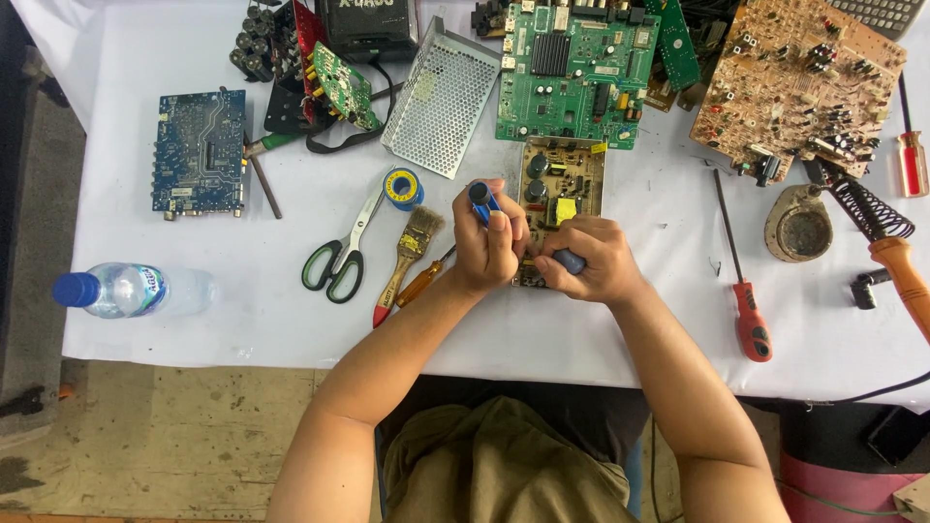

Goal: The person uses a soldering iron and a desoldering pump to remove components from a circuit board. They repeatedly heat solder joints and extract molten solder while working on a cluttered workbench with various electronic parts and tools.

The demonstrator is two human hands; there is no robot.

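Note:
A small tan circuit board [562, 179] with black capacitors and a yellow part lies on the white table [145, 58] in front of me. My left hand [489, 242] is closed around a blue-handled tool [480, 200], its butt end pointing up, over the board's near left corner. My right hand [591, 260] rests on the board's near edge, fingers curled around a dark blue tool [570, 260]. The two hands touch each other above the board. The tool tips are hidden under my fingers.
Scissors [339, 254], a paintbrush [409, 254], an orange screwdriver [422, 283] and a solder spool [403, 188] lie left of my hands. A red-handled screwdriver [744, 291], soldering iron stand [867, 208] and round tin [799, 226] sit right. Circuit boards [573, 73] fill the back; a water bottle [131, 290] lies far left.

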